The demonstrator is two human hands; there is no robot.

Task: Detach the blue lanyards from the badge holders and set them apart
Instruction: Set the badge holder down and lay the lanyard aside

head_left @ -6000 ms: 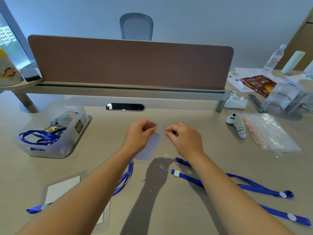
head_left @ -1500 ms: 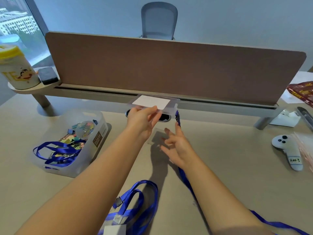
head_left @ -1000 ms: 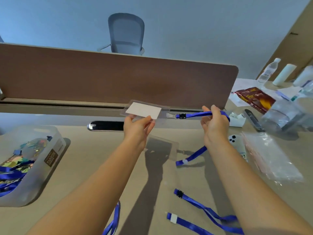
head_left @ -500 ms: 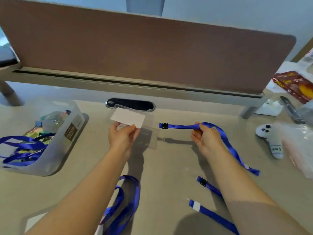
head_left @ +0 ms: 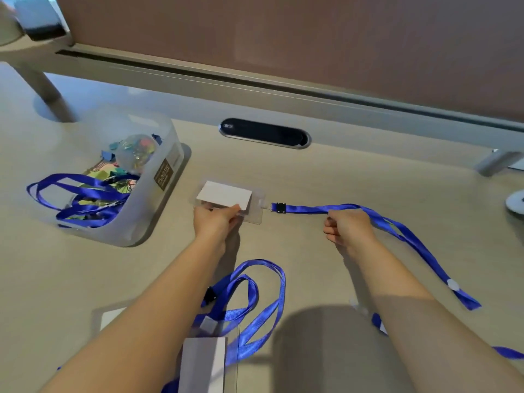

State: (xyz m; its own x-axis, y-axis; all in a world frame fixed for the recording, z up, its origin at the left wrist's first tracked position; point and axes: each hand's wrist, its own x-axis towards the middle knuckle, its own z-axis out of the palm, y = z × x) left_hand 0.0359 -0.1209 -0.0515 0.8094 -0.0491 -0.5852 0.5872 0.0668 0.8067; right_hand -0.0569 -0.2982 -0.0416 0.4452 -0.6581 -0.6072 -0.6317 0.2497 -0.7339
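Note:
My left hand (head_left: 215,221) pinches the near edge of a clear badge holder (head_left: 230,200) with a white card inside, low over the desk. A blue lanyard (head_left: 402,232) runs from its black clip (head_left: 278,207), right beside the holder's tab, through my right hand (head_left: 348,228), which is closed on the strap, and trails off to the right. Whether clip and tab are joined is unclear. A second badge holder (head_left: 204,361) with a looped blue lanyard (head_left: 252,302) lies near me between my arms.
A clear plastic bin (head_left: 147,199) at left holds more blue lanyards (head_left: 82,199) and colourful bits. A third holder (head_left: 110,317) lies at lower left. A black cable grommet (head_left: 265,133) and a brown divider panel (head_left: 312,41) are behind. Another strap end (head_left: 507,351) shows at lower right.
Both hands have come down to the desk with the holder and lanyard. The clip end now sits right beside the holder's tab, closer than half a second ago. My view has tilted down.

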